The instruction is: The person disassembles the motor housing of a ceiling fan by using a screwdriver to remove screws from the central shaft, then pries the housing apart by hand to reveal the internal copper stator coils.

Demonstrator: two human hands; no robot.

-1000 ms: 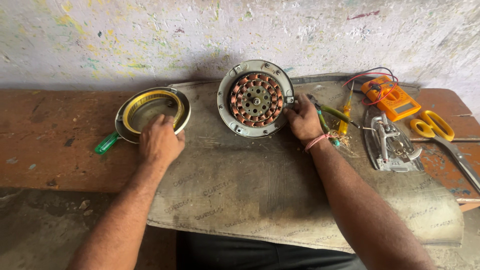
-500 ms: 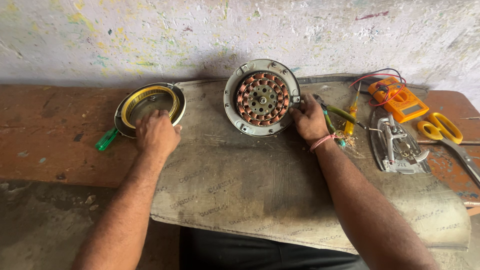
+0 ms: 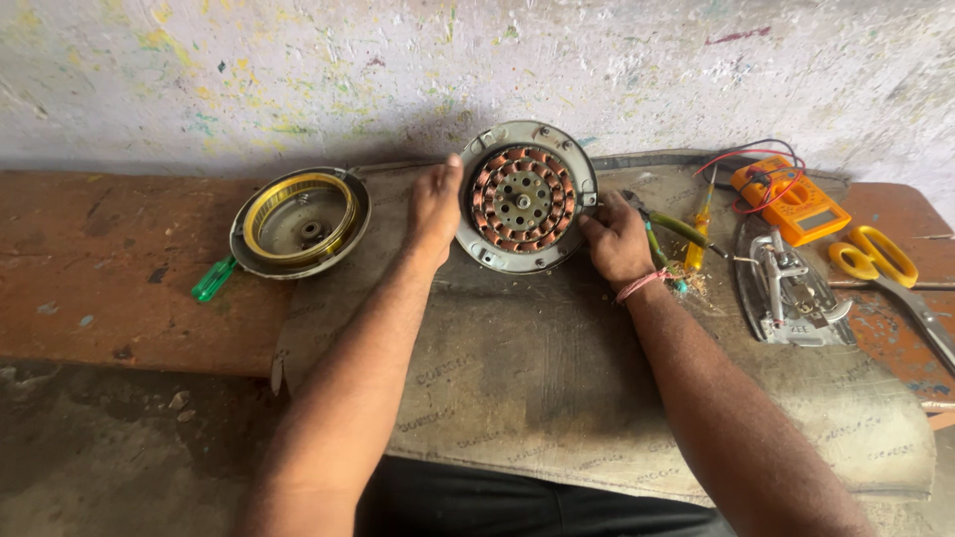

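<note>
Grey sacking (image 3: 557, 378): covered the worktop (image 3: 109, 259) nearest the person.
Left hand (image 3: 435, 202): grip clasped the motor's left rim.
Right hand (image 3: 617, 239): fingers pinched its right rim.
Copper-wound fan motor (image 3: 524, 196): stood tilted on the sacking.
Yellow-ringed cover (image 3: 300, 221): lay apart, left.

Repair workshop: multimeter (image 3: 792, 204), scissors (image 3: 880, 257), workbench (image 3: 99, 259).

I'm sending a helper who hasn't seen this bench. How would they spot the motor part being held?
On the grey mat over the brown bench, look to the middle, near the speckled wall. There the round grey metal housing ringed with copper windings sits between the left hand and right hand. Unlike the round housing with a yellow inner ring to its left, it shows copper coils.
</note>
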